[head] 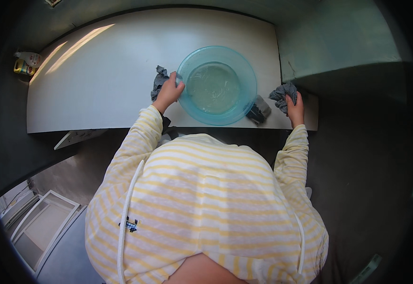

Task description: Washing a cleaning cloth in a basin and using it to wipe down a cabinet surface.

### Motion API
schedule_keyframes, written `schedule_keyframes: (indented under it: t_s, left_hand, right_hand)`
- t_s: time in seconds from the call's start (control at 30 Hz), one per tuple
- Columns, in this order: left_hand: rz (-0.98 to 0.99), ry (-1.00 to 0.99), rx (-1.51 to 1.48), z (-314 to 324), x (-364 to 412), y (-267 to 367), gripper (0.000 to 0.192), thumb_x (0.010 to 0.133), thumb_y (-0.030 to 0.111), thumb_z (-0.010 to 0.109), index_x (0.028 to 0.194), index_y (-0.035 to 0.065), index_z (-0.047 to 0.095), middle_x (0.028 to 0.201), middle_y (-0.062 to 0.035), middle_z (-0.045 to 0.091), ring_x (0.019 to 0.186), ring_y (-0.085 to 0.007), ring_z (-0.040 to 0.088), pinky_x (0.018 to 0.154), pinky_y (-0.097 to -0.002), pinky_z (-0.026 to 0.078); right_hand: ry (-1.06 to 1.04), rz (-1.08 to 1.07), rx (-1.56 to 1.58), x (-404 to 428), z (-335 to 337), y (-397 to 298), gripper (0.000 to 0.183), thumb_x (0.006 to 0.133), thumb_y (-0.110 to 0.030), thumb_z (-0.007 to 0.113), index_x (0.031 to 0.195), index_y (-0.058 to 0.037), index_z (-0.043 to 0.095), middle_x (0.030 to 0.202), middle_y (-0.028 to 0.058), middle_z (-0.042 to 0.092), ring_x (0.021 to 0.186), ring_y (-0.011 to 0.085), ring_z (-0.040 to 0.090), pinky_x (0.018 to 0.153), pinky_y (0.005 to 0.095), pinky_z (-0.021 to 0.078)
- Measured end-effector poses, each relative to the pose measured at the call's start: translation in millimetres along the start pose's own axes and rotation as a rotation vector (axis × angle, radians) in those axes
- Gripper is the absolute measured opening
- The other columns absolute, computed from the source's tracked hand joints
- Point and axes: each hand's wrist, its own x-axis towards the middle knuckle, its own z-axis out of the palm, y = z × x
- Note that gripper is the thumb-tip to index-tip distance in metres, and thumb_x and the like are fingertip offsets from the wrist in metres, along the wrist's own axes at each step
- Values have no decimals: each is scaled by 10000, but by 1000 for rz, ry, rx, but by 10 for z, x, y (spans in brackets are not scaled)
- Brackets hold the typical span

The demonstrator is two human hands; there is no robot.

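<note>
A round, translucent blue plastic basin (248, 76) holding water stands on the white tabletop (103, 78). My left hand (169, 93) touches the basin's left rim. Against the far side of that hand lies a crumpled grey cloth (159, 81); whether the fingers grip the cloth or the rim cannot be made out. At the right end of the table, my right hand (295, 109) holds a bunched grey cloth (284, 95). Between it and the basin lies a black and grey folded cloth item (259, 110), partly seen through the basin's rim.
A white bottle (31, 58) and a yellow container (23, 67) stand at the table's far left. A greenish wall or panel (337, 46) borders the table's right side. Below left is a white-framed piece (46, 227) near the floor.
</note>
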Motion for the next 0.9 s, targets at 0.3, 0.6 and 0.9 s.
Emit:
schedule_keyframes:
  t_s: [0.3, 0.6, 0.9]
  left_hand:
    - [-35, 117, 122, 58, -69, 60, 451, 824, 281, 519, 1139, -24, 410, 612, -147, 586, 417, -218, 557, 389, -318, 442]
    - [-221, 54, -125, -128, -354, -36, 367, 879, 357, 506, 1027, 22, 499, 583, -71, 536, 423, -134, 531, 386, -244, 433]
    - [-385, 201, -123, -305, -1124, -382, 327, 885, 301, 500, 1012, -1, 490, 640, -99, 562, 463, -150, 555, 411, -243, 457]
  right_hand:
    - [235, 432, 127, -352, -260, 568, 394, 810, -315, 610, 1135, -124, 495, 888, 46, 606, 579, 140, 548, 400, 258, 426]
    - [262, 397, 231, -182, -358, 820, 383, 811, -327, 606, 1102, -99, 506, 880, 53, 603, 576, 132, 546, 388, 253, 417]
    - [76, 261, 267, 314, -258, 453, 409, 807, -347, 606, 1130, -116, 507, 868, 15, 589, 597, 101, 535, 397, 241, 406]
